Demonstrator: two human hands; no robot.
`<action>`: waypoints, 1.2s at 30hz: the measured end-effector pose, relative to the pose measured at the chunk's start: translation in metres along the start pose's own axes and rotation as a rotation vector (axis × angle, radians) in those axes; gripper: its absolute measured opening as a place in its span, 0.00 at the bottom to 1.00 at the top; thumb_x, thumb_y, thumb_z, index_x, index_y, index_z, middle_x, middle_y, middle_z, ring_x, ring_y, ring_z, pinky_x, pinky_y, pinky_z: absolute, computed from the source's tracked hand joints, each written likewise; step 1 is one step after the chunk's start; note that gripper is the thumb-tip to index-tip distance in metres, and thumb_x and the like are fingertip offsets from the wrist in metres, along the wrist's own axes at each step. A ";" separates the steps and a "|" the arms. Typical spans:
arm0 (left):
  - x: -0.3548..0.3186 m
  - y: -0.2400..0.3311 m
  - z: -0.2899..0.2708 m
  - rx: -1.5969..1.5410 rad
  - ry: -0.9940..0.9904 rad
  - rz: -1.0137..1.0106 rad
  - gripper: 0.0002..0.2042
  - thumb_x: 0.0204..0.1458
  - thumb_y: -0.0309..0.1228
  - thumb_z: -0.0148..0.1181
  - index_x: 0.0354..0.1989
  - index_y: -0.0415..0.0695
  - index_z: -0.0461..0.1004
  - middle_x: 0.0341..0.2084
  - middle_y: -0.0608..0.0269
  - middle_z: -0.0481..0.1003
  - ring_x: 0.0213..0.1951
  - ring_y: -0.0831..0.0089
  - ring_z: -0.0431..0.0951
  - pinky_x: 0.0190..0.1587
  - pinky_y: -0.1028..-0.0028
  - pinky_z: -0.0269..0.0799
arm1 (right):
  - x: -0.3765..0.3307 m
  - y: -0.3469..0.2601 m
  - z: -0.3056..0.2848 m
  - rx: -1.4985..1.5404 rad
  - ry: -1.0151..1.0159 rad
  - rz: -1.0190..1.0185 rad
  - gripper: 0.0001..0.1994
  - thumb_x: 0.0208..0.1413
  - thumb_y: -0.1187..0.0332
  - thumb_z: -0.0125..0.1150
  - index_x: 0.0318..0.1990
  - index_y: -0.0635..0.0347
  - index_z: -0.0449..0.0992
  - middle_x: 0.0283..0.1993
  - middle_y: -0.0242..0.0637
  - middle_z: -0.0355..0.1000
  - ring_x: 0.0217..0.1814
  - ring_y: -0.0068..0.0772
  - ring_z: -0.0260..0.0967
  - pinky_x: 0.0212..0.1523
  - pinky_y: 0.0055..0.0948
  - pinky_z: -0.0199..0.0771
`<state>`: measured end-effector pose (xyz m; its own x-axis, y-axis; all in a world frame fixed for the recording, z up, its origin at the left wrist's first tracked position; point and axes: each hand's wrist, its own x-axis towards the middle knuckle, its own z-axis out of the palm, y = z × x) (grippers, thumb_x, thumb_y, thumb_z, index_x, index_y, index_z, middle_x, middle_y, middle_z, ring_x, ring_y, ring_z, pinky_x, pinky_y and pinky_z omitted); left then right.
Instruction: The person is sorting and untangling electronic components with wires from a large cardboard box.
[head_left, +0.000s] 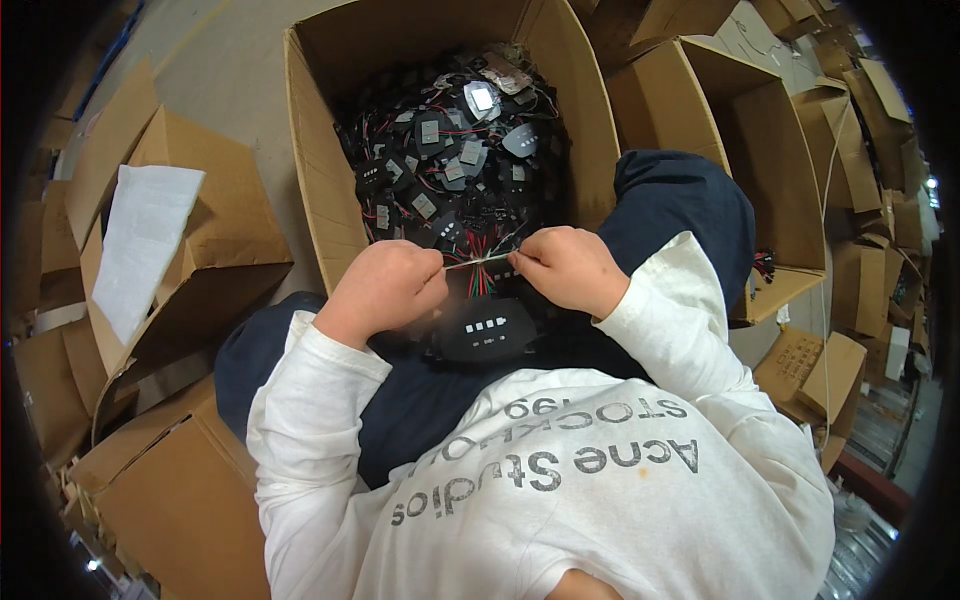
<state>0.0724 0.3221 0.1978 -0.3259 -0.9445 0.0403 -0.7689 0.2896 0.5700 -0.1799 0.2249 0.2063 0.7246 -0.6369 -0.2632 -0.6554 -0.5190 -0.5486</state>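
— White sleeves come up from the lower edge, over dark trousers. What's the biggest thing past them?

— One large open cardboard box [320, 190] standing between the knees, filled with a heap of small black modules [450, 160] joined by red, green and black wires. Too many to count; several show pale square faces.

— And around it?

— More cardboard boxes: one with folded flaps at the left, carrying a white sheet [140, 240], one open box [770, 170] at the right, and a stack of smaller ones beyond that. I can't give a firm number.

— What are the hands on?

— A thin pale wire [478, 261], stretched nearly level between them, just above the near edge of the heap. Below it a bundle of red and green wires [480, 275] runs down to one black module [487, 328] lying on the lap, with a row of four small white squares on its face.

— How's the grip?

— The left hand [385, 290] is curled into a loose fist, thumb and fingers pinched together on the wire's left end. The right hand [570, 268] is likewise closed, fingertips clamped on the right end. Two hands, one wire, held taut between them.
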 end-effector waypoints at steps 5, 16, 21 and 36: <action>-0.003 -0.002 -0.006 -0.025 -0.008 -0.022 0.09 0.49 0.32 0.57 0.22 0.40 0.75 0.21 0.50 0.75 0.29 0.49 0.77 0.34 0.54 0.73 | -0.004 0.001 0.008 -0.056 0.100 -0.132 0.12 0.58 0.62 0.63 0.28 0.60 0.79 0.35 0.41 0.76 0.37 0.49 0.74 0.33 0.43 0.73; -0.006 0.008 -0.017 -0.048 0.027 -0.015 0.10 0.52 0.32 0.62 0.24 0.39 0.74 0.22 0.52 0.73 0.30 0.51 0.75 0.33 0.55 0.69 | 0.009 -0.011 0.025 0.327 0.233 -0.724 0.06 0.57 0.71 0.65 0.30 0.65 0.77 0.46 0.41 0.75 0.46 0.46 0.74 0.47 0.38 0.75; -0.002 0.026 -0.017 -0.035 -0.014 0.016 0.09 0.50 0.33 0.60 0.22 0.41 0.75 0.22 0.52 0.74 0.30 0.51 0.76 0.33 0.55 0.72 | 0.006 -0.009 0.020 0.458 0.059 -0.504 0.08 0.59 0.73 0.62 0.44 0.64 0.78 0.46 0.41 0.75 0.51 0.45 0.73 0.53 0.37 0.73; 0.003 0.042 0.005 -0.287 0.236 -0.086 0.07 0.54 0.26 0.59 0.41 0.40 0.76 0.33 0.51 0.77 0.37 0.48 0.77 0.40 0.57 0.73 | 0.006 -0.008 0.023 0.244 0.198 -0.707 0.06 0.53 0.75 0.62 0.39 0.61 0.77 0.39 0.40 0.72 0.47 0.47 0.71 0.50 0.40 0.73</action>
<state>0.0367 0.3324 0.2181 -0.1055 -0.9829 0.1508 -0.5921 0.1839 0.7846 -0.1654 0.2390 0.1910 0.8869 -0.3028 0.3488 0.0309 -0.7145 -0.6990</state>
